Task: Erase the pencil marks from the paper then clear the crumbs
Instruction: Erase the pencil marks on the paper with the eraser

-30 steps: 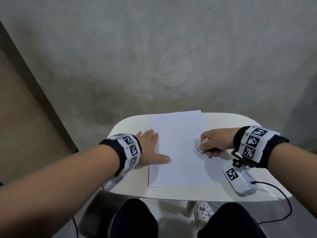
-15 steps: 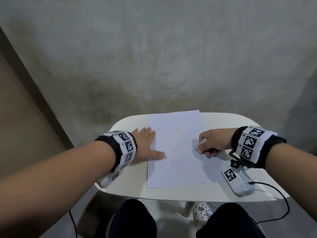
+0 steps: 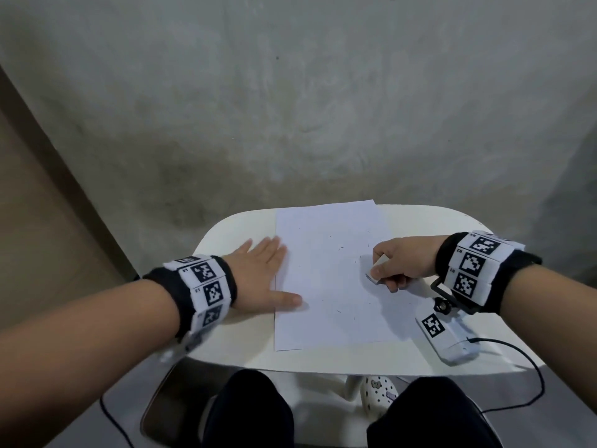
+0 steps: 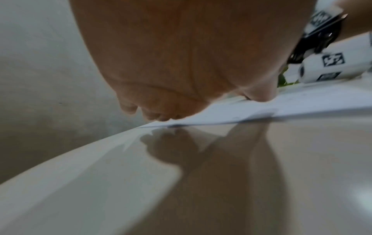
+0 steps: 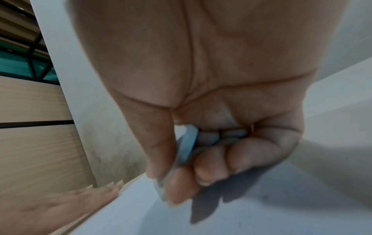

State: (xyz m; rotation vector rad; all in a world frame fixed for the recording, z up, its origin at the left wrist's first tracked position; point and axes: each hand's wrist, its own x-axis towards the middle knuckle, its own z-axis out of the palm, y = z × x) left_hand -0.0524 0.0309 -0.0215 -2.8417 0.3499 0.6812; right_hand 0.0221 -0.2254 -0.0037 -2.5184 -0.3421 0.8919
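A white sheet of paper (image 3: 326, 279) lies on the small white table (image 3: 226, 337); faint pencil marks and dark crumbs speckle it. My right hand (image 3: 395, 265) pinches a white eraser (image 3: 376, 270) between thumb and curled fingers, its lower end down on the right part of the sheet. The right wrist view shows the eraser (image 5: 186, 147) held edge-on above the paper (image 5: 261, 214). My left hand (image 3: 261, 276) lies flat on the paper's left edge, fingers straight, thumb on the sheet. In the left wrist view the palm (image 4: 181, 55) presses down beside the paper (image 4: 261, 109).
A white tagged device (image 3: 447, 337) with a black cable (image 3: 523, 376) lies on the table under my right wrist. A grey concrete wall (image 3: 290, 108) rises just behind the table. My dark-trousered knees (image 3: 252, 412) sit under the front edge.
My left hand has slid slightly away from me along the paper's left edge. The right hand with the eraser has shifted a little on the right part of the sheet.
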